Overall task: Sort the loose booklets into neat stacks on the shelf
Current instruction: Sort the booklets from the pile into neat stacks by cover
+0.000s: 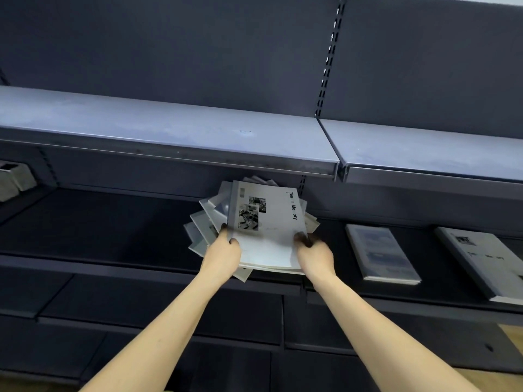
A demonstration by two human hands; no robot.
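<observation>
Fingers curled, the left hand (223, 250) and right hand (314, 250) grip the near corners of a fanned pile of booklets (263, 222) on the dark shelf (113, 222). Two neat stacks (382, 253) (481, 261) lie apart to the right. Open shelf stretches left; the grey upper shelf (169, 128) overhangs the pile's far edge.

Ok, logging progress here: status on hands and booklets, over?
Left hand and right hand both grip the fanned booklet pile. Pile still messy. Two neat stacks to the right. Nothing in the way.
</observation>
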